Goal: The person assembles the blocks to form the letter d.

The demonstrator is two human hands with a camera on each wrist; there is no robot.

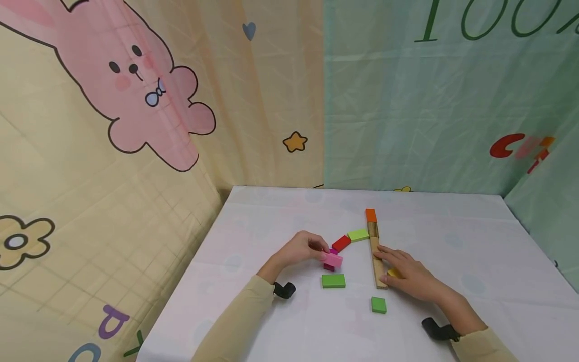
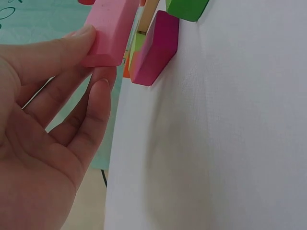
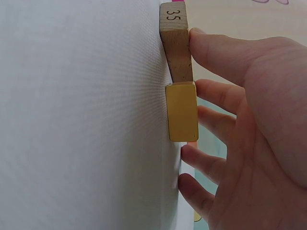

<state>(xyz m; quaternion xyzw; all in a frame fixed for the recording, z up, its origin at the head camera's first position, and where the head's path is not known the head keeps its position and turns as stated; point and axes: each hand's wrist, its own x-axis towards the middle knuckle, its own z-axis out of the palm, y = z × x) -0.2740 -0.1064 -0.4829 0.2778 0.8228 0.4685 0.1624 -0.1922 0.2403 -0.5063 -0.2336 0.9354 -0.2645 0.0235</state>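
Note:
My left hand (image 1: pixel 302 247) pinches a pink block (image 1: pixel 333 260) between thumb and fingers, over a magenta block (image 2: pixel 157 50) on the table. Whether the two blocks touch, I cannot tell. My right hand (image 1: pixel 412 274) lies against a straight line of wooden blocks (image 1: pixel 380 271), its fingers extended and loosely spread. In the right wrist view, the thumb touches the near wooden block (image 3: pixel 176 48), marked 35. A yellow block (image 3: pixel 182 112) sits against that line, partly under the right hand in the head view. A red block (image 1: pixel 341 244) and a light green block (image 1: pixel 359 235) run from the magenta block towards the line.
An orange block (image 1: pixel 371 215) tops the far end of the wooden line. Nearer me lie a green rectangular block (image 1: pixel 333 281) and a smaller green block (image 1: pixel 378 305). The white-covered table (image 1: pixel 452 276) meets printed curtains (image 1: pixel 271 100) at its back.

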